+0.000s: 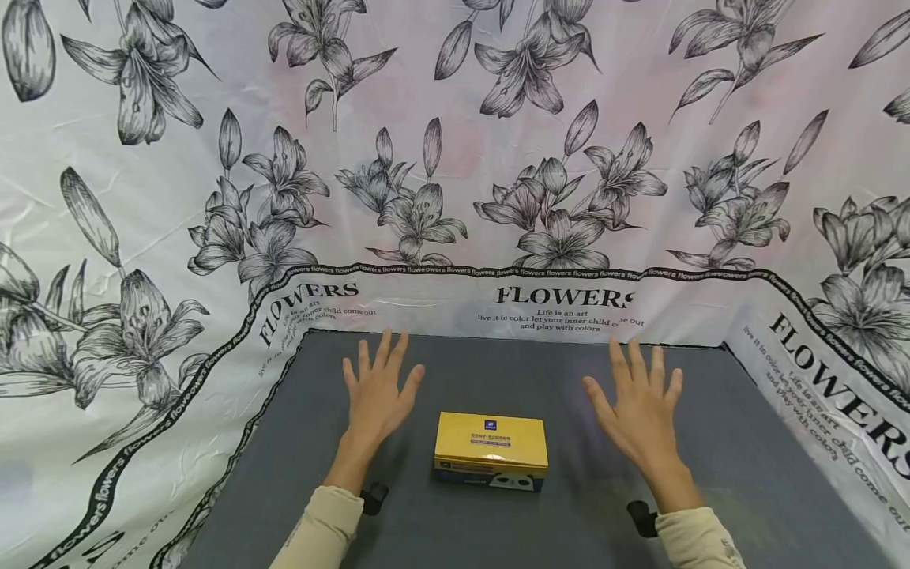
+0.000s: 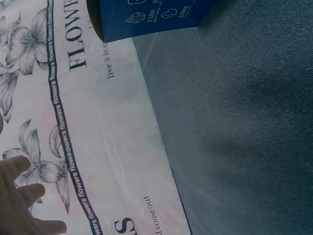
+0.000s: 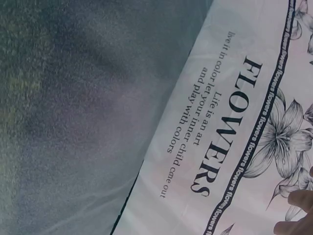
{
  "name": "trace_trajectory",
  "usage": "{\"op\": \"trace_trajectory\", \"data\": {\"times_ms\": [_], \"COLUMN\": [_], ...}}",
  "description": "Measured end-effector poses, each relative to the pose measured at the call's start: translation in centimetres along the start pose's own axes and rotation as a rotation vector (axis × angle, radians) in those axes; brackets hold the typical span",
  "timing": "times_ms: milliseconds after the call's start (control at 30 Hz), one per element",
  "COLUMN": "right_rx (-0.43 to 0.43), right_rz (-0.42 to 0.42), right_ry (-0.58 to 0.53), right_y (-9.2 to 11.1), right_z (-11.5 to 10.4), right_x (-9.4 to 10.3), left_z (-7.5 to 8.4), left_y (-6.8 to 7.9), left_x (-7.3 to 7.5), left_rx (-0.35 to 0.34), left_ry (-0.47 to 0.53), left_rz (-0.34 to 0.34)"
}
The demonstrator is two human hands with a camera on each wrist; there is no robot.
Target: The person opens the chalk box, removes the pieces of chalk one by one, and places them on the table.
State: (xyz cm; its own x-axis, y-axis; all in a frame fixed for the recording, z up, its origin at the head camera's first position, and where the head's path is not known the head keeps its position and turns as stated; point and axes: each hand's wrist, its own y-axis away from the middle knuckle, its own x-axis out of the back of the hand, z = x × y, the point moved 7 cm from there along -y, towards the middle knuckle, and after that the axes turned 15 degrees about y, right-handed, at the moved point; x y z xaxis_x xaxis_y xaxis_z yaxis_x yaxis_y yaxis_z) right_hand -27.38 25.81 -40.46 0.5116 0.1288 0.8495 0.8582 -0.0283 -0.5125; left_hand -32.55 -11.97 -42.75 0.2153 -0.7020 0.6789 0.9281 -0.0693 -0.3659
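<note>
Yellow box (image 1: 490, 452) in the middle, nothing in either grasp: on the left hand (image 1: 379, 395) the fingers stretch forward, spread apart from one another, with the thumb angled out towards the box's side. On the right hand (image 1: 638, 411) the fingers are likewise straight and separated, holding nothing. Both hands show their backs and appear to hover over the grey tabletop (image 1: 498, 371), one on each side of the box, neither touching it. Behind the hands are a dark band at the left wrist (image 1: 374, 499), another at the right wrist (image 1: 643, 519), and pale sleeves (image 1: 323, 525).

The box rests on the tabletop between the forearms, its lid down and its blue lower front facing the person. The left wrist view catches a blue side of it; the right wrist view shows none. Farther out, a flower-printed cloth (image 1: 441, 304) surrounds the tabletop.

As for progress, no handling is under way; with the box closed and untouched, I would judge that either none has begun or all is finished, and cannot tell which.
</note>
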Motion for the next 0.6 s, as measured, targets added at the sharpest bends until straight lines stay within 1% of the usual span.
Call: {"op": "trace_trajectory", "data": {"times_ms": [133, 367, 600], "right_rx": [0.005, 0.031, 0.076], "right_rz": [0.008, 0.039, 0.073], "right_ry": [-0.005, -0.017, -0.075], "right_y": [0.2, 0.7, 1.2], "right_z": [-0.3, -0.9, -2.0], "right_x": [0.0, -0.5, -1.1], "left_z": [-0.1, 0.0, -0.4], "left_y": [0.3, 0.7, 1.7], "left_x": [0.0, -0.1, -0.9], "left_rx": [-0.010, -0.055, -0.065], "left_ry": [0.019, 0.034, 0.048], "left_rz": [0.024, 0.055, 0.029]}}
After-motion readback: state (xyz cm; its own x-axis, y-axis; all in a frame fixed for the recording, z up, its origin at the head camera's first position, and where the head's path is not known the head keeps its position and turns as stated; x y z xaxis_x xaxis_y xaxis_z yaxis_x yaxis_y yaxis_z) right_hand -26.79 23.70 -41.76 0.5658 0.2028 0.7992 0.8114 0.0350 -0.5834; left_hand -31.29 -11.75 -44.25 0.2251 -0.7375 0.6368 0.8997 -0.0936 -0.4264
